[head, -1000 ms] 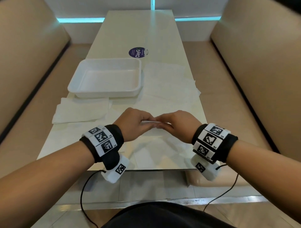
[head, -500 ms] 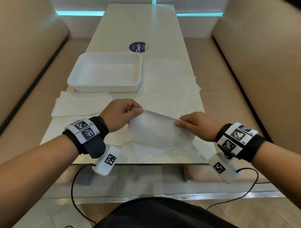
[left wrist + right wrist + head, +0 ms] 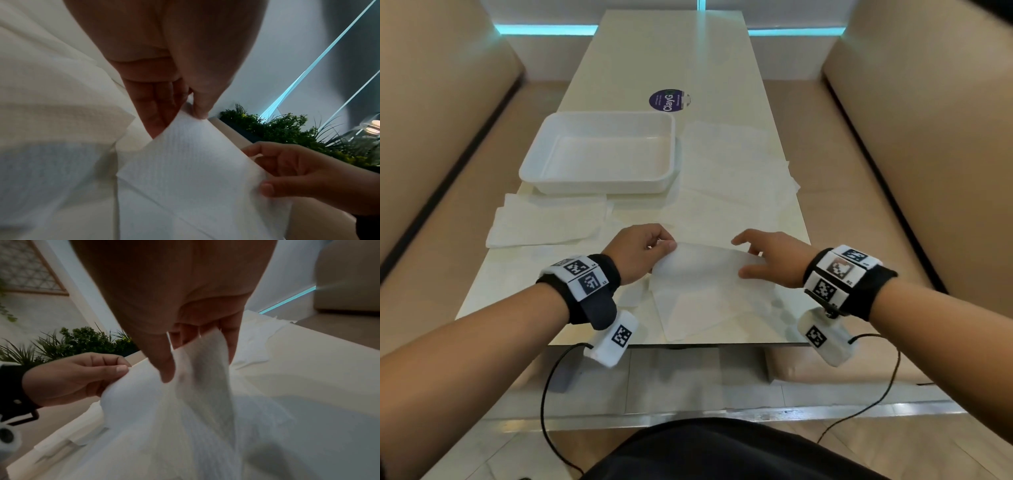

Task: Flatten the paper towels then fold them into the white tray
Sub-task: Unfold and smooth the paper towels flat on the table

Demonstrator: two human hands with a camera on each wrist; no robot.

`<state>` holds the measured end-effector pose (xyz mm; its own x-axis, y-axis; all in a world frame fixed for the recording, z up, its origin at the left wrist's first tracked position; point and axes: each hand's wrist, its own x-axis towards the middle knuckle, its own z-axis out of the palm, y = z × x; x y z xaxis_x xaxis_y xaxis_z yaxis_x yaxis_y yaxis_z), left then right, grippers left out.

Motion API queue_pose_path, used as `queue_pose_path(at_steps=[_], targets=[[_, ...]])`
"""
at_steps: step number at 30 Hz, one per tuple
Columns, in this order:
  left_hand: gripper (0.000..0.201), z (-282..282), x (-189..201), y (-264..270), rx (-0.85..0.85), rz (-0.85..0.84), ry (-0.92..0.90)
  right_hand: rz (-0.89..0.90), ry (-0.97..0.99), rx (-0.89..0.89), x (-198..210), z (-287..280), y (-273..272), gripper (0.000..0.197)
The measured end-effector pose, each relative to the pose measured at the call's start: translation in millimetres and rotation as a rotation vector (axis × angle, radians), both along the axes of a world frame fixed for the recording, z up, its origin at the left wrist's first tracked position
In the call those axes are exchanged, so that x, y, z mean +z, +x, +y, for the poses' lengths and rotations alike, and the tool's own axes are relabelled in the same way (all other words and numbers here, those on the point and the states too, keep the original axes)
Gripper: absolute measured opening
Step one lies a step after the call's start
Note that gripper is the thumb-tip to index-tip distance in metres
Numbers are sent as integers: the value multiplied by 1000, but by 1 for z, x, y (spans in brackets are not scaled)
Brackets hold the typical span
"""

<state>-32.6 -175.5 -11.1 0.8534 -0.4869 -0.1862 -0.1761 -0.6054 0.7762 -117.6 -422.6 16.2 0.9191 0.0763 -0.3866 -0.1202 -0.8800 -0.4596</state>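
Observation:
An empty white tray [image 3: 599,186] stands on the table's left half, beyond my hands. Between my hands a white paper towel [image 3: 702,270] hangs spread out, just above the table near its front edge. My left hand [image 3: 664,245] pinches its upper left corner between thumb and fingers, as the left wrist view shows [image 3: 191,110]. My right hand [image 3: 744,257] holds the right edge, thumb on the near face and fingers behind it. In the right wrist view the towel [image 3: 154,402] runs up between that thumb and the fingers.
Several flattened towels [image 3: 732,171] overlap right of the tray. A folded stack [image 3: 548,222] lies in front of the tray on the left. Another sheet [image 3: 698,318] lies under my hands. A round purple sticker [image 3: 667,100] sits beyond the tray. Beige benches flank the table.
My hands, close together a second ago, pulled apart and opened the towel out wide. Since then the right hand has come back inward and its fingers have loosened.

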Motion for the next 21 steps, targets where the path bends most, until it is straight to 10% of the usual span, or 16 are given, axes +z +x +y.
queue_pose_path(at_steps=[8,13,21], targets=[[21,-6,0,5,154,174,-52,45,131,-144,-2,-12,20,28],[15,-11,-18,-2,138,239,86,103,-218,-120,-18,-18,21,42],[18,-19,-31,0,30,-13,313,-139,-367,324,-32,42,2,58]])
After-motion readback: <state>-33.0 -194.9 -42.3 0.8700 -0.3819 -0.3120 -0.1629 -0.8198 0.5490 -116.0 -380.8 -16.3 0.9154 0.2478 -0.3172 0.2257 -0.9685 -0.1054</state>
